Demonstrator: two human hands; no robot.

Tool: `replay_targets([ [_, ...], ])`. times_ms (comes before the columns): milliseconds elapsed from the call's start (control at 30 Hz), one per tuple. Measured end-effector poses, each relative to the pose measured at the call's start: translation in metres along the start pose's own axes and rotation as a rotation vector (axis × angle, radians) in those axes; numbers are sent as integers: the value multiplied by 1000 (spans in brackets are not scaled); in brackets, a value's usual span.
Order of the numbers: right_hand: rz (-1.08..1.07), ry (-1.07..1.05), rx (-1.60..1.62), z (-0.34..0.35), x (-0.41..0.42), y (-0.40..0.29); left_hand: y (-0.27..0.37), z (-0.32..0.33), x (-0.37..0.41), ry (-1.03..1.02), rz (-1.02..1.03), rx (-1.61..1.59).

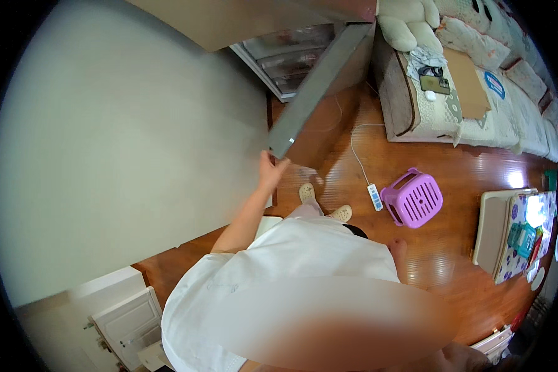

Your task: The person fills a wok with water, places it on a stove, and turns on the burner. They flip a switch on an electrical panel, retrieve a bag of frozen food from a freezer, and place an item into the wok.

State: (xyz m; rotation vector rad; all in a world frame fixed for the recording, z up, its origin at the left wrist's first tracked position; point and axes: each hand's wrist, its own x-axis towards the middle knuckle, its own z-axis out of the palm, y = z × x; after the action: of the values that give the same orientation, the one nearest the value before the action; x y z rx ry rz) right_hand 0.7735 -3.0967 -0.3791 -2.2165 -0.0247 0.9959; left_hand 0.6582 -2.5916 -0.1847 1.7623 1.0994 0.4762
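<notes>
My left hand (273, 171) reaches forward, with thumb and fingers at the near end of a grey refrigerator door (307, 97), gripping its edge. The door stands open, swung out from the cabinet. Behind it, transparent drawers (290, 60) show inside the lit compartment; what they hold is not clear. My right hand (398, 249) hangs low beside my body, partly hidden by the white shirt, and its fingers cannot be made out.
A purple plastic stool (418, 201) and a white power strip (375, 197) with its cable are on the wooden floor. A covered sofa (493, 135) stands at upper right, with a phone (435, 84) on it. A wall (135, 139) rises at left; a low table (504, 274) is at right.
</notes>
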Motion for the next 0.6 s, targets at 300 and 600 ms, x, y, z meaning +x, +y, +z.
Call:
replay_targets([
  [300,-459,107,292,-40,36,-288,-31,18,-57,-610,-22,-22],
  [600,-601,466,-331,-83,10,-364,-95,-14,-48,-428,-161,179],
])
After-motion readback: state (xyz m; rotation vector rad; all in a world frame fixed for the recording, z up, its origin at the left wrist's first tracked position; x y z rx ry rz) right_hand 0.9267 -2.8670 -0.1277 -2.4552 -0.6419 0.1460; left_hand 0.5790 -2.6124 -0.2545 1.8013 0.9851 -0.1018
